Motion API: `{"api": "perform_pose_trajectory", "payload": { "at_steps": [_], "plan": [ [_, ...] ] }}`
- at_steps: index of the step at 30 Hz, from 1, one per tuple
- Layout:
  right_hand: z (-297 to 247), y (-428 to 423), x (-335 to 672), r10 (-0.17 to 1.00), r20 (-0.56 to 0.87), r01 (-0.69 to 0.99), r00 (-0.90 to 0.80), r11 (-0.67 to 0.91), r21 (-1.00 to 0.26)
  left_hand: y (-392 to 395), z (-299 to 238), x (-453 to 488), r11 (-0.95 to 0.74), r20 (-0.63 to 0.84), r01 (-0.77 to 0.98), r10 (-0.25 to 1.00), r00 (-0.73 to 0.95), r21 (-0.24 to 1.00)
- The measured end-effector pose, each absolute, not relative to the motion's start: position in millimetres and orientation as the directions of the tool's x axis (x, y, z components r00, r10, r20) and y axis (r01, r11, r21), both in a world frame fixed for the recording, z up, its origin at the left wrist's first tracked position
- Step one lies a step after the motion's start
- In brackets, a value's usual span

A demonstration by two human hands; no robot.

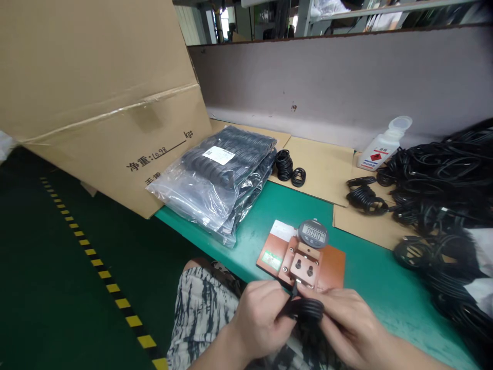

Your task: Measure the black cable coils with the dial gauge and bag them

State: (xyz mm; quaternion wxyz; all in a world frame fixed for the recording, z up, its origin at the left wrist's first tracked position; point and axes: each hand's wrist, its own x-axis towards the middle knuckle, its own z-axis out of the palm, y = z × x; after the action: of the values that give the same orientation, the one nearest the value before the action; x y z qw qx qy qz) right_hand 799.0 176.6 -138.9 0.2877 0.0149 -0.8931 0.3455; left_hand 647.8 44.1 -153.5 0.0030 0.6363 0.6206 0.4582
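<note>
A coiled black cable is gripped between my two hands at the front edge of the green table. My left hand is closed round its left side. From the right, my right hand pinches it, thumb and finger close to the cable's end. That end points at the copper-coloured block of a measuring fixture; whether it touches the block is hard to make out. On the fixture's back sits a round digital gauge whose display appears to read 0.000.
Clear bags of coiled cables lie at the back left beside a large cardboard box. Small cable coils rest on cardboard sheets. A white bottle and a big cable heap occupy the right. Striped tape marks the floor.
</note>
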Motion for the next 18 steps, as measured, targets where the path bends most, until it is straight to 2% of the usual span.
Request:
{"api": "perform_pose_trajectory", "payload": {
  "at_steps": [8,18],
  "plan": [
    [-134.0,174.5,797.0,0.224,0.465,-0.200,-0.857,0.686,-0.699,49.9,-144.4,648.6,-0.202,0.454,0.641,0.854,-0.255,0.741],
    [-122.5,177.8,797.4,0.286,0.460,-0.181,-0.840,0.653,-0.736,48.6,-140.0,645.5,-0.146,0.344,0.566,0.902,-0.261,0.812]
  ]
}}
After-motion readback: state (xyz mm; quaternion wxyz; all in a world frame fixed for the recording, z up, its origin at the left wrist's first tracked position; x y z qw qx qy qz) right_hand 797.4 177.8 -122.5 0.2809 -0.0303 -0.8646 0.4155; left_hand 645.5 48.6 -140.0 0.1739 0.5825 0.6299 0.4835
